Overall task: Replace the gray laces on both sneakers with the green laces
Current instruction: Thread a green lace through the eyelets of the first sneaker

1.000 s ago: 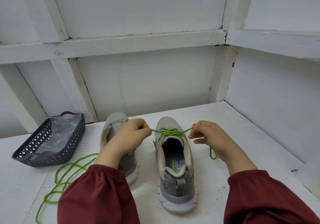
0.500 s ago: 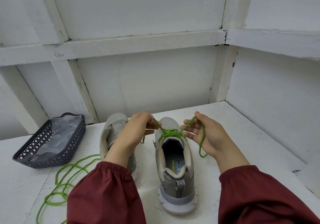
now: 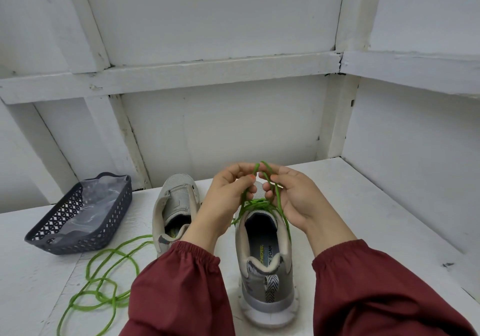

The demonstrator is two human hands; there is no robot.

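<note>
Two grey sneakers stand heel-toward-me on the white shelf. The right sneaker (image 3: 265,257) carries a green lace (image 3: 255,203) threaded through its eyelets. Above its tongue my left hand (image 3: 228,195) and my right hand (image 3: 291,195) meet, each pinching a strand of that lace, and a small loop rises between the fingertips. The left sneaker (image 3: 176,205) has no lace in its eyelets that I can see. A second green lace (image 3: 104,278) lies loose in coils on the shelf at the front left, one end running toward the left sneaker.
A dark grey perforated basket (image 3: 65,234) with a clear plastic bag inside sits at the left. White walls close the shelf at the back and right. Bare shelf surface (image 3: 376,218) lies to the right of the sneakers.
My hands have come together from pulling the lace ends apart sideways and have risen above the right sneaker's tongue, forming a loop between them.
</note>
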